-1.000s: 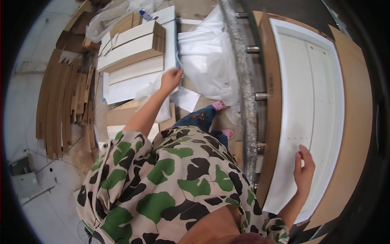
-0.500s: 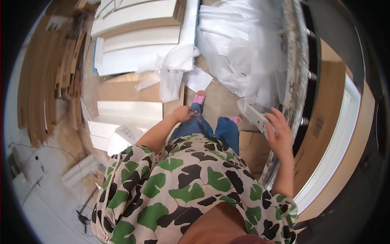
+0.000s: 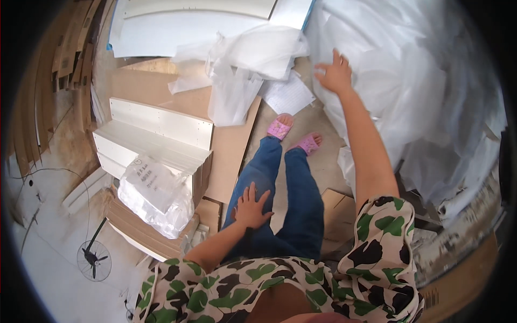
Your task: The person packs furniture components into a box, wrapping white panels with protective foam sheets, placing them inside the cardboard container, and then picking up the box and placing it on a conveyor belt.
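My left hand rests with spread fingers over the thigh of my blue jeans, holding nothing. My right arm stretches forward, and my right hand hovers by the near-left edge of a big heap of translucent white foam sheeting; its fingers are apart and nothing is in them. Whether its fingertips touch the sheeting I cannot tell. A crumpled piece of the same thin wrap lies ahead of my feet, beside a printed paper sheet on the floor.
At left, a stack of white boards carries a clear plastic bag with a marked sheet. Brown cardboard lies on the floor. White panels are at the back, cardboard strips lean far left, and a fan stands lower left.
My right hand has moved forward and left from beside the metal-wrapped edge to the foam sheeting. My left hand has come back to my thigh, fingers opened. The view has shifted and turned.
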### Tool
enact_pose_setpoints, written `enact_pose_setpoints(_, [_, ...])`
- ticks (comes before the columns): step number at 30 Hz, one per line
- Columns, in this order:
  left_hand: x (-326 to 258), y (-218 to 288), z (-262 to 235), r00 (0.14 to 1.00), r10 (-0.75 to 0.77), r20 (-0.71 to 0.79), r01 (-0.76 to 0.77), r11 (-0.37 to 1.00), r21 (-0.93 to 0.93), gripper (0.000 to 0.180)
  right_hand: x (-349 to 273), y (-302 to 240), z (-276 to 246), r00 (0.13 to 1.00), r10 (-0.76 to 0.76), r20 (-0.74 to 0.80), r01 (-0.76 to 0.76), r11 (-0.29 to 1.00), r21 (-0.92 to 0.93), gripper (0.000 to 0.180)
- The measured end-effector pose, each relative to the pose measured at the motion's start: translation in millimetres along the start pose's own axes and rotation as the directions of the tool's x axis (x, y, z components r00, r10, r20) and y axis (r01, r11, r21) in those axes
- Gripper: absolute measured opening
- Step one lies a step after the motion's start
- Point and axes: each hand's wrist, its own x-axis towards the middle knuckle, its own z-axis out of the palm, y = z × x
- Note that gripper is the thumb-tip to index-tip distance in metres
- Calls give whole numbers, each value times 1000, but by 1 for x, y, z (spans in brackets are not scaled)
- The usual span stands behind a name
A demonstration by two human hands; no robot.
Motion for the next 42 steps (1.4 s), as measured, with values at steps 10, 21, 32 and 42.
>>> enact_pose_setpoints(10, [27,8,-13,1000,20,12,-18,987,-157,66,19,51,87,919,-29,-393,155,943,294,18])
enact_pose_setpoints(21, [127,-15,-74,975,60,-216,-169,831,-531,59,-363,-86,-183,651,759,2,-280,237,930,44])
enact_pose_setpoints(32, [121,200,-281,700,552,-453,-694,676,-249,84,-696,-220,-203,289,933,213,493,-336,803,45])
enact_pose_setpoints(42, [-40,340,-193,368,852,372,-782,500,-373,102,-854,-365,-112,-394,844,362,320,-243,916,22])
